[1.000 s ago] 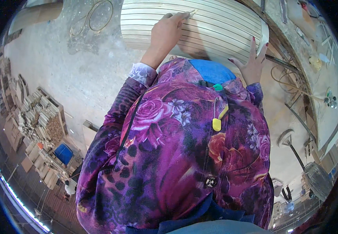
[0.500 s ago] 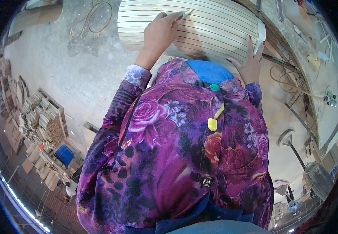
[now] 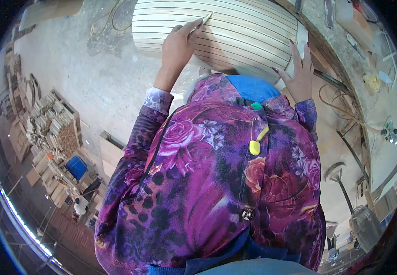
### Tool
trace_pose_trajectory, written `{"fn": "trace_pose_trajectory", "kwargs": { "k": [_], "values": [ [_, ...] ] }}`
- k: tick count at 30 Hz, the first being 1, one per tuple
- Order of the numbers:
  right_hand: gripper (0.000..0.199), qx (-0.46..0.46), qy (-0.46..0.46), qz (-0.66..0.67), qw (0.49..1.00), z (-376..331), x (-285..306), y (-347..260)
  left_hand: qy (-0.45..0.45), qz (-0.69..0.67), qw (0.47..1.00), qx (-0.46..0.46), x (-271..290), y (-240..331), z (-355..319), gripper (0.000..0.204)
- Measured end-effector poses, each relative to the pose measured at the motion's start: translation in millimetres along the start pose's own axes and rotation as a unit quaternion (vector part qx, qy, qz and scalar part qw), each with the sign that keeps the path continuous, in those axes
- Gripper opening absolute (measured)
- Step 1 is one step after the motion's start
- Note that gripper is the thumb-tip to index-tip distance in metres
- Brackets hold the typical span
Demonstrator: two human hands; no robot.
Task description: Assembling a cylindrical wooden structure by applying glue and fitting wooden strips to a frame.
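Note:
In front of my body lies a pale wooden panel (image 3: 249, 41) with a curved outline and dark parallel lines across it. My left hand (image 3: 179, 48) is over its left half, fingers closed on a thin pointed tool (image 3: 206, 19) with a pale tip. The tip is at the panel's surface near one of the dark lines; whether it is a brush or a blade, I cannot make out. At the panel's right end, my right hand (image 3: 300, 75) has its fingers spread over the edge and holds nothing visible.
To the right runs a long workbench (image 3: 340, 59) with scraps on it, a looped hose (image 3: 336, 98) beside it. A standing fan (image 3: 366, 227) is at lower right. Stacked wood pieces (image 3: 56, 123) and a blue container (image 3: 76, 167) occupy the left. A cable loop (image 3: 111, 20) lies on the floor.
My left hand and the tool have moved a little left across the panel. The whole view has shifted slightly. My right hand stays at the panel's right end, fingers spread.

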State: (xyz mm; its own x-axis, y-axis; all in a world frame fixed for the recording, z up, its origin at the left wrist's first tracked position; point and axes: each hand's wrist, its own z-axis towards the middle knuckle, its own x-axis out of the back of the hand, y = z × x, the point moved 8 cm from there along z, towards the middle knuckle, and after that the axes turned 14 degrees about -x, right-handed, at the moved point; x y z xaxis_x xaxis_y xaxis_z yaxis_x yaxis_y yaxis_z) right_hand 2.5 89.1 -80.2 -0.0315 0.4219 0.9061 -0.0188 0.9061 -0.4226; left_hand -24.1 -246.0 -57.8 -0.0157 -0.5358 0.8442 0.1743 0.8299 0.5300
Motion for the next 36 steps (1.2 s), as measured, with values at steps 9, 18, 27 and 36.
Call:
{"fn": "trace_pose_trajectory", "kwargs": {
  "k": [9,18,27,36],
  "values": [
    [0.103,0.040,-0.077,0.020,0.996,39,-24,-43,0.011,-0.006,0.998,0.058,25,-46,6,0.032],
    [0.104,0.045,-0.086,0.046,0.994,41,-27,-52,0.032,0.160,0.984,0.076,47,-37,2,0.031],
    [0.108,0.008,-0.108,0.059,0.992,34,-18,-41,0.018,0.112,0.992,0.050,40,-27,-6,0.036],
    [0.110,0.007,-0.113,0.094,0.989,41,-25,-47,0.027,0.022,0.999,0.017,33,5,-9,0.034]
  ]
}}
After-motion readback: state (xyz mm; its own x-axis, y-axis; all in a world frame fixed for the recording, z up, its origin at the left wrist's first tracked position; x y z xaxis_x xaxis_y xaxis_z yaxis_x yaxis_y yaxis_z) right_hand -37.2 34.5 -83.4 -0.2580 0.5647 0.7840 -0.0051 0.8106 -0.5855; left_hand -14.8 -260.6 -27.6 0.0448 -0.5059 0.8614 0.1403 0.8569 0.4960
